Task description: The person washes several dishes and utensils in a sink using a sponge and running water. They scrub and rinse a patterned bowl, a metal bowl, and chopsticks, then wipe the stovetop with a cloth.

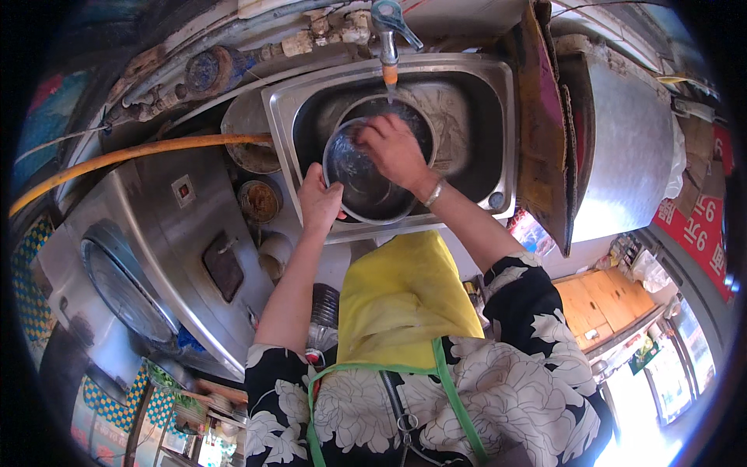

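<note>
My left hand (320, 199) grips the left rim of a round metal bowl (373, 192), thumb on the near side of the rim. The bowl is tilted over a stainless steel sink (475, 134). My right hand (397, 149) reaches into it from the right, its fingers curled and blurred near the far inner wall. Whether these fingers hold anything is hidden. Behind, a second round metal vessel (429, 114) stands in the basin, partly covered by the first. Above them a faucet (389, 58) with an orange-banded nozzle lets water run down.
A cardboard sheet (540, 128) stands along the sink's right side, beside a metal cabinet (624, 140). To the left are a yellow hose (134, 150), a stainless steel stove unit (175, 233) and a small can (259, 201). Pipes (292, 44) run behind the sink.
</note>
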Demonstrator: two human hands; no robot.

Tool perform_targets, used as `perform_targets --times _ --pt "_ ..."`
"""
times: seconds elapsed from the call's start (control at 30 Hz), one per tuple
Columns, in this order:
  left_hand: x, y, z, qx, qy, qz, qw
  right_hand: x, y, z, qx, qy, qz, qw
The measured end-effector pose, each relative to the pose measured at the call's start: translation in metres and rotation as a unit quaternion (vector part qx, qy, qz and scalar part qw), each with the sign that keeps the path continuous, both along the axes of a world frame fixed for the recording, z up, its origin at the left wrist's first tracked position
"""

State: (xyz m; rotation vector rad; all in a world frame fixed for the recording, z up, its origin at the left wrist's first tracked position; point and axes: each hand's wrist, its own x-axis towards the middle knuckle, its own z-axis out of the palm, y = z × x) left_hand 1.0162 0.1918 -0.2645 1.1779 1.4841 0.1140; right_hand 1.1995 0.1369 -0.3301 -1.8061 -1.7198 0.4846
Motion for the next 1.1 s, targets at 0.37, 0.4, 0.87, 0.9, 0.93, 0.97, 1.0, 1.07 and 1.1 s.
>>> perform_targets --times 0.37,0.4,0.87,0.9,0.93,0.97,1.0,1.07,1.1 --pt "0.005 0.004 0.038 0.309 0.032 -0.07 0.948 0.026 0.006 -0.051 -0.245 0.304 -0.302 0.869" --pt "0.009 -0.001 0.036 0.318 0.029 -0.069 0.945 0.014 -0.003 -0.054 -0.262 0.382 -0.339 0.819" --pt "0.004 -0.012 -0.021 0.027 -0.192 0.127 0.973 0.07 -0.09 0.03 -0.112 0.446 -0.396 0.795" --pt "0.003 -0.021 -0.025 -0.022 -0.202 0.173 0.964 0.082 -0.093 0.039 -0.116 0.466 -0.413 0.774" --pt "0.004 -0.032 -0.026 -0.074 -0.21 0.213 0.951 0.09 -0.096 0.046 -0.111 0.467 -0.412 0.774" --pt "0.004 -0.042 -0.027 -0.118 -0.212 0.259 0.935 0.094 -0.1 0.052 -0.094 0.476 -0.401 0.777" --pt "0.006 -0.053 -0.027 -0.138 -0.226 0.259 0.929 0.098 -0.102 0.056 -0.109 0.458 -0.415 0.778" --pt "0.014 -0.062 -0.024 -0.112 -0.228 0.25 0.934 0.1 -0.106 0.058 -0.126 0.426 -0.412 0.795" --pt "0.016 -0.063 -0.019 -0.094 -0.201 0.228 0.948 0.1 -0.109 0.058 -0.13 0.412 -0.39 0.813"
